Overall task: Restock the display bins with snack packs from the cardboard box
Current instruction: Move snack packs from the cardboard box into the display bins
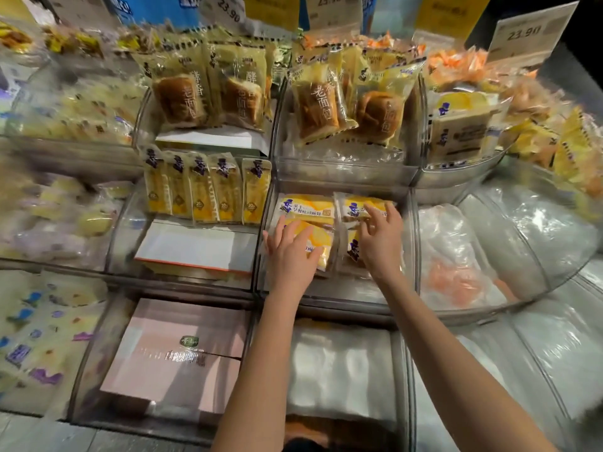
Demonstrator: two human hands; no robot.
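Snack packs (306, 207): 4 are visible, lying flat in 2 columns of 2 inside the clear display bin (336, 300) at centre frame, middle tier. The wrappers are yellow and white with a purple mark.

Handling, as judged: the packs look light, with soft bread sealed in thin glossy film. The film is likely slippery and the contents would crush under a squeeze. The best hold is at a sealed end or along the long edges. For shifting a pack in place, a flat palm will do.

Left hand (293, 252): the fingers are straight and spread, lying flat on top of the front-left pack (323, 246). They press it and are not curled round it. The pack's right half shows beyond the fingertips.

Right hand (380, 243): it reaches further back, with the fingers extended and slightly apart. The fingertips (375, 212) rest on the rear-right pack (354, 207), and no grip is evident. The front-right pack (352, 252) lies just left of this wrist, partly covered by it.

The cardboard box cannot be identified in view. Price cards (525, 35) reading 23.90 stand along the upper edge of the frame.
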